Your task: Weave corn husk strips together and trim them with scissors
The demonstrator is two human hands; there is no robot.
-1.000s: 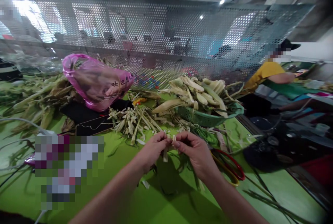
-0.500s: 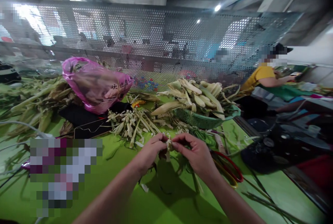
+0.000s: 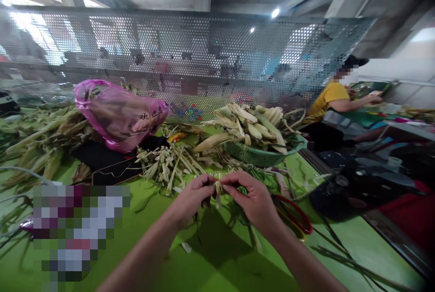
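My left hand [image 3: 193, 197] and my right hand [image 3: 253, 198] meet over the green table [image 3: 142, 237], fingertips pinched together on a small pale strip of leaf [image 3: 218, 189] held between them. Thin green strands hang down from the strip toward the table. Just beyond my hands lies a pile of folded pale leaf pieces [image 3: 168, 163]. A green basket [image 3: 263, 154] heaped with pale husks [image 3: 251, 124] stands behind and to the right.
A pink plastic bag [image 3: 117, 115] rests on a black cloth at the back left, beside long green stalks [image 3: 37, 136]. Red and yellow rings [image 3: 295, 217] lie right of my hand. A perforated metal screen [image 3: 204, 56] closes the far side. A person in yellow [image 3: 331, 97] works at right.
My hands have drawn closer together on the leaf strip and the pinch has tightened. The view has drifted slightly, shifting everything a little to the left.
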